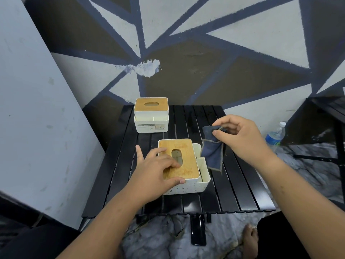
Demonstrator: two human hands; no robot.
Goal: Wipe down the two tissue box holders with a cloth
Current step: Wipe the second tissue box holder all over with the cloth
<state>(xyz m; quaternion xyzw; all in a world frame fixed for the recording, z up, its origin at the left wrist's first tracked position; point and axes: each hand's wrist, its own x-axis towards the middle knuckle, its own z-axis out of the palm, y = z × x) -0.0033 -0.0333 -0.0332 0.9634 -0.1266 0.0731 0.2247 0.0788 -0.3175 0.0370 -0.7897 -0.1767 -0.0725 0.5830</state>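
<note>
So there's a black slatted counter (242,187) in front of me with both holders on it. The near holder (186,182) is right under my left hand (158,171): palm and fingers lie flat across the left part of its wooden lid (184,157), one fingertip at the edge of the oval slot, thumb pressed against the white front wall. So that hand is spread open and bracing the thing, not really wrapped around it. The side compartments on the holder's right are open to view, but I can't make out what's inside the slot.

My right hand (240,135) is up and to the right of that holder, above the counter, pinching the top of a dark blue cloth (212,152) between thumb and fingers. The cloth hangs down loose, its lower end dangling just beside the holder's right rim; whether it actually touches the rim I can't tell.

The far holder (151,116) sits at the back left of the counter, well apart from both hands. It has a label on the front, too small to read properly.

A water bottle (275,135) stands on the floor off to the right, partly hidden behind my right wrist area. A black phone (198,230) lies on the floor under the counter's near edge, its top end tucked out of sight.
</note>
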